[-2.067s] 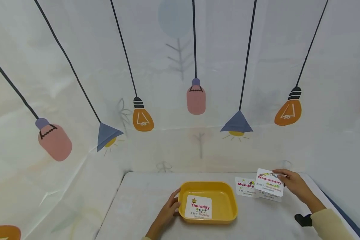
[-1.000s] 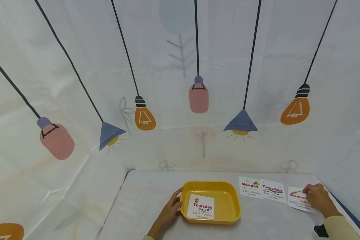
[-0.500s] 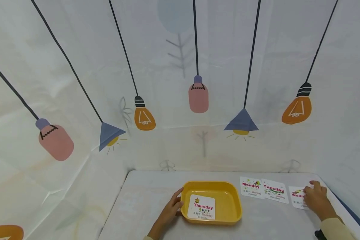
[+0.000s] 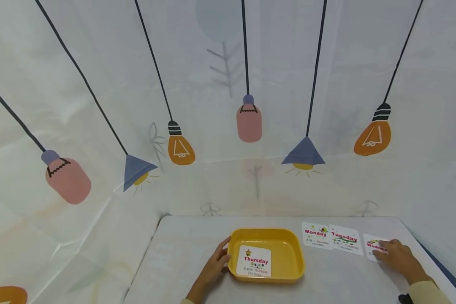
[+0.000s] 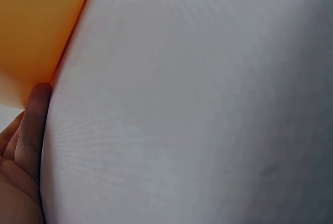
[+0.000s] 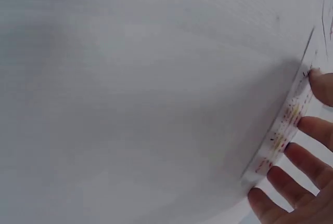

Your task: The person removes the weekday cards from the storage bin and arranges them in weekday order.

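In the head view, my left hand (image 4: 213, 266) holds the left rim of a yellow tray (image 4: 289, 276). A white card reading Thursday (image 4: 253, 261) lies inside the tray. The left wrist view shows a fingertip against the tray's wall (image 5: 39, 31). On the table at the right, my right hand (image 4: 399, 259) rests on the Wednesday card (image 4: 370, 242), covering its right part. The right wrist view shows the right hand's spread fingers touching this card (image 6: 283, 130). To its left, Monday (image 4: 316, 235) and Tuesday (image 4: 343, 240) cards lie side by side, with a gap before Wednesday.
The white table (image 4: 175, 253) meets a patterned white sheet (image 4: 220, 177) at its back edge. A small black shape (image 4: 405, 299) shows beside the right sleeve (image 4: 427, 292).
My right hand carried the Wednesday card from above Tuesday to the right and laid it flat. Its fingers now stretch over the card from the right. The left hand stayed at the tray.
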`<state>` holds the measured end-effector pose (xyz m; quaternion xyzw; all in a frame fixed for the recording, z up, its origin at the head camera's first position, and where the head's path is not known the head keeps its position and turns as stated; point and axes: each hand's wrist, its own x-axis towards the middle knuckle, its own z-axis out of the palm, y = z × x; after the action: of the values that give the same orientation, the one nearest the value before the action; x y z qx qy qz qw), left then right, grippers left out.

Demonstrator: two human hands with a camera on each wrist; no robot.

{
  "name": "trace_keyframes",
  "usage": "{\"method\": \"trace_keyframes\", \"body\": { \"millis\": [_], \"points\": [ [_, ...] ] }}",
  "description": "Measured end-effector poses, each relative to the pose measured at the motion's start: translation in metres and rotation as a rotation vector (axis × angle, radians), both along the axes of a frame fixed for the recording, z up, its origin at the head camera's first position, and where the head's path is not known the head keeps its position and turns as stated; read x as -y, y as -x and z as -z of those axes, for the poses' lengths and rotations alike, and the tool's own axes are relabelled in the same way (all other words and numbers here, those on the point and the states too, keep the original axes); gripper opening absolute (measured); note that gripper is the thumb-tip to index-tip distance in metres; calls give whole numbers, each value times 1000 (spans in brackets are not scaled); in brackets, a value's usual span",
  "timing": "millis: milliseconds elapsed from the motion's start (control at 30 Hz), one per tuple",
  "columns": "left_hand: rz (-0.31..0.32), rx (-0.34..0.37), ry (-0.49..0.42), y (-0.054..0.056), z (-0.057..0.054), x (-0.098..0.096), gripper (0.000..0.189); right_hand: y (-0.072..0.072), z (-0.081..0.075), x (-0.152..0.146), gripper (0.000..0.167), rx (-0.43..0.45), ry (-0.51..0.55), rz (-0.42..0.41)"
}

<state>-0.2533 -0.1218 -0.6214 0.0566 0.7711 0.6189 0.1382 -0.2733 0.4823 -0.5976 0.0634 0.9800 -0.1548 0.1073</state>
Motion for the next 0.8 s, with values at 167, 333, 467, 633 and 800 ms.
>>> {"method": "trace_keyframes", "body": {
  "millis": [167, 333, 467, 633, 800],
  "points": [
    [-10, 6, -3, 0, 1, 1, 55, -7, 7, 3, 104, -1, -4, 2],
    [-11, 11, -17, 0, 1, -1, 56, -10, 9, 5, 105, -39, -17, -1],
    [2, 6, -35, -2, 0, -1, 56, -8, 8, 7, 104, -44, -18, -2],
    [-6, 14, -30, -2, 2, 0, 56, -7, 8, 9, 102, -12, -21, 20],
    [-12, 16, -2, 1, 1, 0, 56, -6, 9, 14, 97, 28, -10, 83]
  ]
}}
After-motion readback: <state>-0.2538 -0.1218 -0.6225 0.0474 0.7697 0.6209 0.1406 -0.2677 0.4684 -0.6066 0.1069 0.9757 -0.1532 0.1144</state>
